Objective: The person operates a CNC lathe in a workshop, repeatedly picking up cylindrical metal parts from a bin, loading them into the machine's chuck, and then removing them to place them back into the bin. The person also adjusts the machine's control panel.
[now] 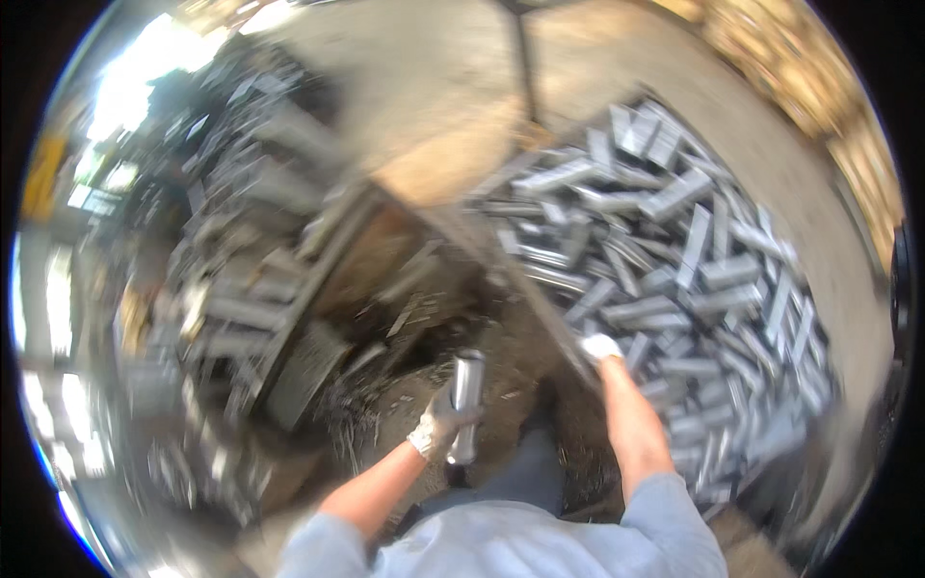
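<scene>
My left hand (443, 424), in a pale glove, is wrapped round a shiny metal cylinder (467, 385). The cylinder stands nearly upright in front of my body; whether it is hollow I cannot tell. My right hand (601, 347), in a white glove, is at the near left edge of a large bin (559, 328). Its fingers are smeared by motion, so I cannot see whether they hold or touch anything. Many silvery metal pieces (694, 241), long and bar-like or tubular, lie jumbled in that bin.
At the left, a second container (323, 260) borders a blurred heap of grey metal pieces (260, 183). Dark, littered floor (414, 385) lies between the two containers. A dark post (526, 67) rises behind the bin. Tan bundles or sacks (780, 67) are at the far right.
</scene>
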`<state>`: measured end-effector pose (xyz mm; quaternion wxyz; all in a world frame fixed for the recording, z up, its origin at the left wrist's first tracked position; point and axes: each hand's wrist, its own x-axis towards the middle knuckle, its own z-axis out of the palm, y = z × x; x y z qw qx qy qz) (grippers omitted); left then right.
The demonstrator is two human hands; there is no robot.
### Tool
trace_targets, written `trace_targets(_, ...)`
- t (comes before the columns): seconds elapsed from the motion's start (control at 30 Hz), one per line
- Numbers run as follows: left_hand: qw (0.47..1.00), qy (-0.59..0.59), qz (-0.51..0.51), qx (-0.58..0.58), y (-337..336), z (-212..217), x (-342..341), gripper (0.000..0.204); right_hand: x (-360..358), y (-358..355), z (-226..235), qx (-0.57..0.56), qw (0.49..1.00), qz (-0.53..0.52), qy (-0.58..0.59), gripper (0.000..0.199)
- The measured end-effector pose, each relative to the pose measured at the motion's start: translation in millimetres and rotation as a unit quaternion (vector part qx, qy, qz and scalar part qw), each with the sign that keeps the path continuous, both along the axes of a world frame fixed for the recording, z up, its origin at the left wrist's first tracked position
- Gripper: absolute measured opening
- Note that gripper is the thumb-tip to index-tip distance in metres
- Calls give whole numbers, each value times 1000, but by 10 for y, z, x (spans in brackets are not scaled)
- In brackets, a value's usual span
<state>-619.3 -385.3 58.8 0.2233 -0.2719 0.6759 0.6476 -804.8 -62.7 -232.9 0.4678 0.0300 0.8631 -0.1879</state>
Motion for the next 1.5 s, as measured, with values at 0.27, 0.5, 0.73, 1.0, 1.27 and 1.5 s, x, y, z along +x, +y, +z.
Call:
trace_targets(0.27,890,-251,267,-270,-2037,-113,4062,82,-161,779,-877,-36,992,-115,29,80)
trace_targets(0.5,690,-493,389,-361,-2437,-316,7229,69,-174,309,-449,17,989,-31,145,80)
trace_targets(0.73,774,-314,299,-462,-2800,-819,5506,69,111,-93,841,97,986,-42,128,82)
trace_targets(1.0,883,-193,169,-393,-1658,-916,3801,70,-820,294,843,180,913,-265,253,68)
trace_targets(1.27,868,-265,105,-406,-1506,-250,3090,79,-1307,429,-384,17,944,-186,272,55)
trace_targets(1.5,739,-325,399,-435,-2288,-193,5074,75,919,-352,2022,-506,799,-301,121,59)
